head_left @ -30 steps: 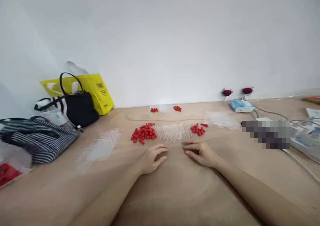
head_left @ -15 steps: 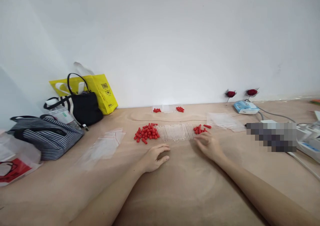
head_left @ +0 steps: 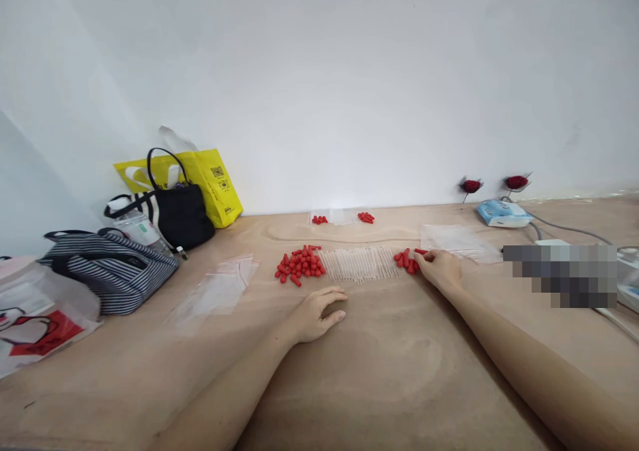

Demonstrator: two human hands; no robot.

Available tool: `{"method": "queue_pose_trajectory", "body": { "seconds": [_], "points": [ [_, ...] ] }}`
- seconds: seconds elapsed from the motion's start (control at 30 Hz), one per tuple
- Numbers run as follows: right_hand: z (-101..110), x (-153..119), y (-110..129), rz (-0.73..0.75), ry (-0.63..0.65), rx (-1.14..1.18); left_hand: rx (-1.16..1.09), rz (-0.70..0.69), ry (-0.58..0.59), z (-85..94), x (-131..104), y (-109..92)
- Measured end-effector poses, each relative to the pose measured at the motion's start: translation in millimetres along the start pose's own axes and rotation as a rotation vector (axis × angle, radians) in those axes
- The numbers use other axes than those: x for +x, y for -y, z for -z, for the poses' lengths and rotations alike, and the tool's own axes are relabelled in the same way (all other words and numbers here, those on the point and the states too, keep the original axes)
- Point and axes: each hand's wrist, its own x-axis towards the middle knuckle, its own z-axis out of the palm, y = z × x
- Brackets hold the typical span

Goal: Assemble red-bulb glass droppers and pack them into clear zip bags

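Note:
My left hand (head_left: 319, 313) rests on the table with its fingers apart and nothing in it, below a large pile of red pieces (head_left: 302, 265). A row of thin white sticks (head_left: 358, 265) lies to the right of that pile. At the row's right end is a smaller group of red pieces (head_left: 405, 259). My right hand (head_left: 433, 265) is at this group's right side, its thumb and fingers closed around one red piece (head_left: 421, 251), partly hidden by the fingertips.
Clear plastic bags lie at the left (head_left: 217, 291) and right (head_left: 456, 240). By the wall are small bags with red pieces (head_left: 366, 218). A striped bag (head_left: 117, 268), black bag (head_left: 184, 215) and yellow bag (head_left: 224, 198) stand left. A blue packet (head_left: 503, 214) and cables are right.
My right hand has moved right, from below the smaller red group to its right side, and its fingers have closed on a red piece. My left hand has stayed put; the view has shifted slightly.

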Motion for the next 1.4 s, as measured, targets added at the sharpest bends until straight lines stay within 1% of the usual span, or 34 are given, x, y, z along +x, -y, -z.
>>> {"method": "queue_pose_trajectory", "body": {
  "seconds": [0.1,0.17,0.23,0.4,0.5,0.63,0.7,0.73,0.8,0.87,0.9,0.93,1.0,1.1,1.23,1.4],
  "points": [
    [5.0,-2.6,3.6,-0.015,-0.033,0.085,-0.002,0.005,0.003,0.5,-0.1,-0.2],
    [8.2,-4.6,7.4,-0.033,-0.067,0.174,-0.004,0.006,0.006,0.7,-0.1,-0.2],
    [9.1,-6.9,11.1,-0.036,-0.073,0.273,-0.004,0.01,0.008,0.5,-0.3,0.3],
    [-1.1,-8.4,10.7,-0.029,0.033,0.466,-0.004,0.001,-0.008,-0.6,-0.7,2.6],
    [-7.5,-4.4,4.7,-0.03,0.031,0.519,-0.014,-0.003,-0.011,-1.2,-0.7,3.1],
    [-6.7,-0.7,2.8,-0.045,-0.021,0.575,-0.015,-0.009,-0.014,-1.5,-0.8,2.4],
    [-4.6,-2.8,6.6,-0.008,-0.024,0.6,-0.012,-0.009,-0.015,-1.3,-1.0,2.1],
    [-3.6,-5.0,9.4,0.045,-0.001,0.603,-0.01,-0.009,-0.016,-1.1,-1.1,2.0],
    [-2.2,-11.4,16.0,0.199,0.081,0.545,-0.007,-0.014,-0.016,-0.8,-1.3,2.0],
    [-0.8,-19.0,22.8,0.333,0.163,0.382,-0.004,-0.018,-0.015,-0.6,-1.3,2.0],
    [0.2,-22.7,26.0,0.36,0.188,0.276,-0.003,-0.02,-0.014,-0.4,-1.2,1.9],
    [1.5,-26.3,28.9,0.358,0.206,0.165,-0.002,-0.019,-0.013,-0.3,-1.1,1.7],
    [4.6,-32.0,33.8,0.302,0.239,-0.026,0.0,-0.013,-0.01,0.1,-0.8,1.2],
    [9.5,-35.9,39.0,0.198,0.289,-0.169,0.002,-0.005,-0.004,0.5,-0.5,0.7],
    [12.3,-34.8,43.5,0.134,0.3,-0.161,-0.005,-0.007,-0.006,0.6,-0.9,0.7],
    [11.9,-32.0,48.8,0.104,0.325,-0.103,-0.003,-0.002,-0.006,1.0,-0.8,-0.2]
  ]
}}
